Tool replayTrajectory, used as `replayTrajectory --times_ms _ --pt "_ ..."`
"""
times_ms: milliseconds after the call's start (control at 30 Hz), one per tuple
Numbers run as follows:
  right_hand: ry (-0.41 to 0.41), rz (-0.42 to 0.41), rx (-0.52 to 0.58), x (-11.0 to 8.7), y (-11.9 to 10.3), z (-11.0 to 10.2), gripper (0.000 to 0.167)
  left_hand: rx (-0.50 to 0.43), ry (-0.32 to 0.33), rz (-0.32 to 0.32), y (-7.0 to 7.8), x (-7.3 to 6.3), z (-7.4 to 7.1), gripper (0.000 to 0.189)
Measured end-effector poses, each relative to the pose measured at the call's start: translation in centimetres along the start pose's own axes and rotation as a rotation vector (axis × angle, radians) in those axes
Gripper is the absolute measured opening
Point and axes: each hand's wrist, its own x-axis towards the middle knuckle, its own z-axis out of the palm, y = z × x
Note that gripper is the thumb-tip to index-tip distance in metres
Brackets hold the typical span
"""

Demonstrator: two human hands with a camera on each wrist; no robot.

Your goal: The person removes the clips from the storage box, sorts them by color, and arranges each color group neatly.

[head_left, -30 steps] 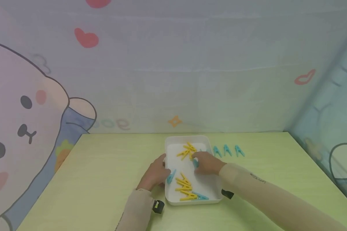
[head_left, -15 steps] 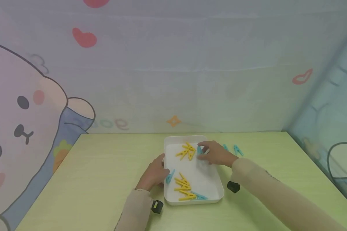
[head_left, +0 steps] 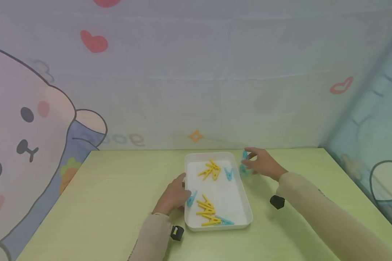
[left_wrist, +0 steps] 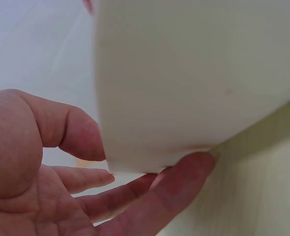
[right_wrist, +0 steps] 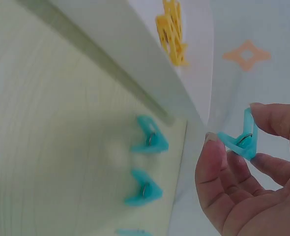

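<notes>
In the head view, my right hand (head_left: 264, 163) is raised above the table just beyond the tray's right wall. It pinches a blue clothespin (right_wrist: 246, 140) between thumb and fingertips, handles spread apart. My left hand (head_left: 174, 195) grips the left wall of the white tray (head_left: 245, 203), its thumb at the rim and fingers along the outside. Inside the tray lie yellow clothespins in a far group (head_left: 212, 169) and a near group (head_left: 207, 210). Loose blue clothespins lie there too: one at the right (head_left: 228, 174), one by my left hand (head_left: 191, 199), one at the near edge (head_left: 225, 220).
On the table right of the tray, the right wrist view shows blue clothespins in a row, such as one by the tray (right_wrist: 152, 137) and another beside it (right_wrist: 145, 189). My right hand hides most of them in the head view. A printed cloth (head_left: 196, 72) hangs behind the table.
My right hand has moved right and up, out of the tray to above the table, pinching a blue clothespin. My left hand stays on the tray's wall.
</notes>
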Motion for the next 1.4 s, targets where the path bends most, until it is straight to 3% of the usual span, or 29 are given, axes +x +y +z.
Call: replayTrajectory --times_ms 333,567,900,1233,1400 --pt "0.063 0.025 -0.011 -0.7 2.7 -2.6 0.069 0.034 0.015 -0.034 0.1 0.3 0.1 0.074" --pt "0.106 0.061 -0.067 -1.1 5.2 -3.9 0.070 0.032 0.019 -0.014 -0.2 0.3 0.1 0.075" --pt "0.166 0.153 -0.242 -1.4 8.5 -5.3 0.069 0.024 0.021 -0.012 -0.1 0.3 0.1 0.073" --pt "0.169 0.117 -0.479 -1.1 10.2 -5.5 0.056 0.014 0.017 -0.019 -0.1 0.1 0.0 0.073" --pt "0.134 0.113 -0.512 -0.8 10.9 -5.4 0.053 0.026 0.019 -0.021 0.0 0.2 0.0 0.073"
